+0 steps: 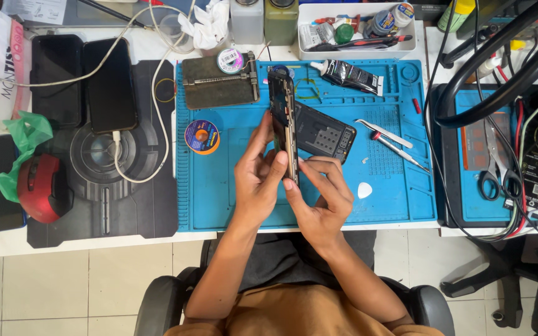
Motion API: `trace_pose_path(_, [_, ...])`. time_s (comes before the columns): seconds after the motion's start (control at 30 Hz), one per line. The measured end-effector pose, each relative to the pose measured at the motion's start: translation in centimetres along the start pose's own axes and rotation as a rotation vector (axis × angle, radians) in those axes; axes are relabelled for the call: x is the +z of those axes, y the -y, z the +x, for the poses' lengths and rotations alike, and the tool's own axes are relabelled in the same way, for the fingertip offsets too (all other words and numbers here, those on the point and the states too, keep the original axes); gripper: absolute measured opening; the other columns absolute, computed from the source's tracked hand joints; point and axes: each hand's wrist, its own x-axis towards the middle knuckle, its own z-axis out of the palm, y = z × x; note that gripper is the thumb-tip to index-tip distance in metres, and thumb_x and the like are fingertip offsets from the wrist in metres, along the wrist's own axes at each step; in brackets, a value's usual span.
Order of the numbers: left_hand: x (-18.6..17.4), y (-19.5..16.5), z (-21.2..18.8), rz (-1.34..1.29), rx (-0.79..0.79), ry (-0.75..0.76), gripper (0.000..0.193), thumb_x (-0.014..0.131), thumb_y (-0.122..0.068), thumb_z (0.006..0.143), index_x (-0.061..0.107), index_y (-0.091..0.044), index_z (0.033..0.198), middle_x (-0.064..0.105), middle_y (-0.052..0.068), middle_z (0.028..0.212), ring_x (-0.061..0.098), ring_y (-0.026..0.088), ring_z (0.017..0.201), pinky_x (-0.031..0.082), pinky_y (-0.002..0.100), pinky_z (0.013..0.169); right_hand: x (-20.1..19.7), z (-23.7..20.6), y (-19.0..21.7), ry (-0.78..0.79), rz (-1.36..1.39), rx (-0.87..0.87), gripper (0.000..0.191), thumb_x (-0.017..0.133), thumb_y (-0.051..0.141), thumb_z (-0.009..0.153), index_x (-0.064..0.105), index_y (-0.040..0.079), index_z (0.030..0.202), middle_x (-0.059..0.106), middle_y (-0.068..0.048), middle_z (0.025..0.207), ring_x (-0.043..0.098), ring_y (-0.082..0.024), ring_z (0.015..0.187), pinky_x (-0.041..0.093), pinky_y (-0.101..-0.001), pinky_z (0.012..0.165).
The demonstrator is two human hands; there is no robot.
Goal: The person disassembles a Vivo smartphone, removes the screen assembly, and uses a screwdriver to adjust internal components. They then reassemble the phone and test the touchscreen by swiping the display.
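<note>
A: What's hidden?
B: Phone frame (286,121) is edge-on, face unreadable; palms cover its lower end.
A: Grip?
B: Left hand (258,180) and right hand (322,198) both pinch the frame, held upright over the blue mat (231,199) on the counter.
A: Look?
B: Thin, dark, bare parts showing. Black back cover (325,132) lies at 1 o'clock, metal tweezers (386,138) beyond at 2.

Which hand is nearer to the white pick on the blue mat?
Right. The right hand holds the phone just left of the white pick. The left hand grips the phone's other side, farther from the pick.
</note>
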Motion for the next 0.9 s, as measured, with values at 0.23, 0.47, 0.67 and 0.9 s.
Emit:
trace_pose_path(0.23, [0.5, -0.9, 0.0, -0.144, -0.084, 0.151, 0.065, 0.04, -0.041, 0.114, 0.033, 0.003, 0.162, 0.039, 0.021, 0.167, 0.051, 0.029, 0.145, 0.047, 0.041, 0.119, -0.7, 0.2, 1.0, 0.04, -0.208, -0.095, 0.047, 0.091, 0.016, 0.073, 0.074, 0.004, 0.115, 0.062, -0.014, 0.115, 0.058, -0.03, 0.11, 0.049, -0.0409, 0.095])
trace_pose_path(0.47, [1.5, -0.8, 0.1, -0.615, -0.271, 0.218, 0.072, 0.024, -0.052, 0.112, 0.028, -0.003, 0.164, 0.035, 0.025, 0.167, 0.048, 0.035, 0.146, 0.042, 0.047, 0.123, -0.8, -0.6, 1.1, 0.058, -0.308, -0.155, 0.051, 0.091, 0.028, 0.071, 0.074, 0.009, 0.116, 0.051, -0.018, 0.129, 0.047, -0.036, 0.121, 0.042, -0.0487, 0.106])
trace_pose_path(0.67, [1.5, -0.2, 0.1, -0.717, -0.311, 0.225, 0.073, 0.022, -0.053, 0.113, 0.034, 0.0, 0.162, 0.044, 0.029, 0.16, 0.055, 0.038, 0.138, 0.046, 0.049, 0.118, -2.1, -0.8, -0.5, -0.064, -0.061, -0.036, 0.047, 0.082, 0.024, 0.09, 0.067, 0.001, 0.128, 0.045, -0.014, 0.138, 0.052, -0.028, 0.125, 0.045, -0.0394, 0.111])
trace_pose_path(0.9, [0.8, 1.0, -0.5, -0.851, -0.302, 0.284, 0.074, 0.02, -0.054, 0.12, 0.046, 0.008, 0.151, 0.061, 0.03, 0.138, 0.064, 0.043, 0.126, 0.051, 0.051, 0.113, -2.2, -0.6, -1.7, -0.085, 0.31, 0.15, 0.049, 0.075, 0.013, 0.099, 0.053, -0.003, 0.139, 0.047, -0.011, 0.138, 0.056, -0.019, 0.118, 0.052, -0.0308, 0.1])
